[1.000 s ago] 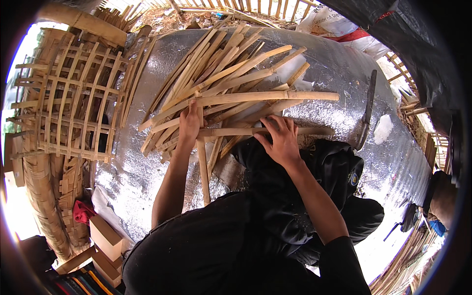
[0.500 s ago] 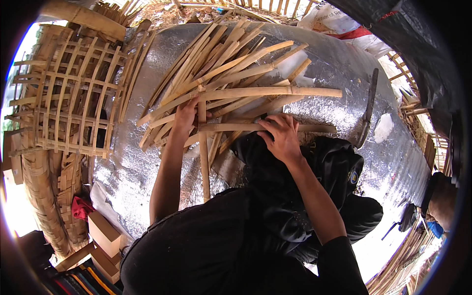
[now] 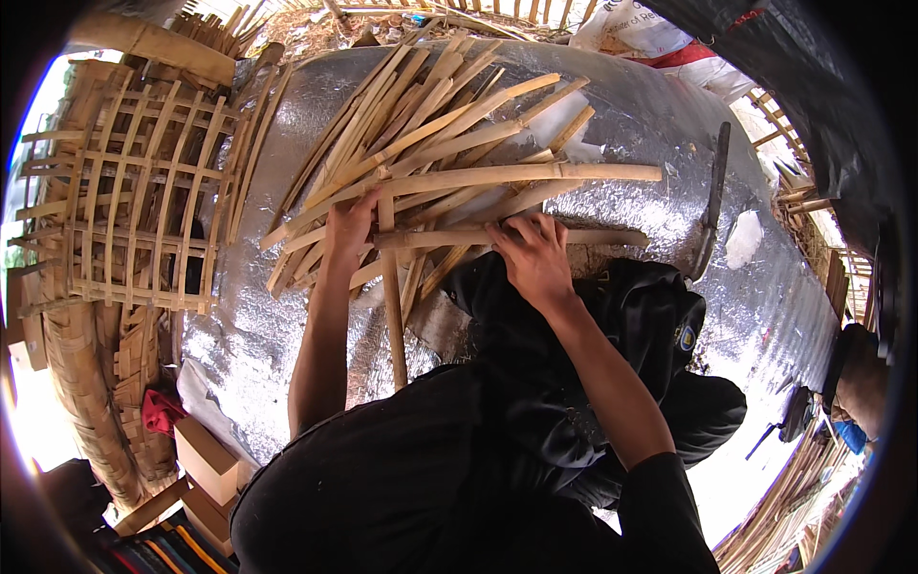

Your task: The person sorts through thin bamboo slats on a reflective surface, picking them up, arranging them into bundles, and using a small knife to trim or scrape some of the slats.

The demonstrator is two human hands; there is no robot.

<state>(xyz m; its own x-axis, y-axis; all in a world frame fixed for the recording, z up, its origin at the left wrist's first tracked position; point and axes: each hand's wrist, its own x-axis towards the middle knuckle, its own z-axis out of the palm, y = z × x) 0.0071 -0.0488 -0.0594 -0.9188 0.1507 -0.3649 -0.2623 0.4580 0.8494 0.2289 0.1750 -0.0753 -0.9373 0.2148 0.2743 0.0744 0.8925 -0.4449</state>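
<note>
My left hand (image 3: 350, 226) is closed around the upper part of an upright bamboo strip (image 3: 391, 304); some of its fingers are hidden behind the wood. Across that strip lies a shorter, level bamboo strip (image 3: 604, 237), its left end meeting the upright one. My right hand (image 3: 535, 253) is closed on this level strip near its middle, thumb and fingers bent over it. Just above, a longer pale bamboo strip (image 3: 612, 172) crosses near the top of the upright piece. Behind both hands a loose pile of bamboo strips (image 3: 406, 120) fans out.
Silvery foil sheeting (image 3: 660, 124) covers the ground. To the right lies a dark long-bladed knife (image 3: 715, 196). A woven bamboo lattice (image 3: 143, 191) stands at left, above cardboard boxes (image 3: 204, 450). A white and red sack (image 3: 660, 43) sits at the back.
My right hand has slid a little left along the level strip, and its fingers are more curled. The left hand keeps its hold. The whole view has shifted slightly.
</note>
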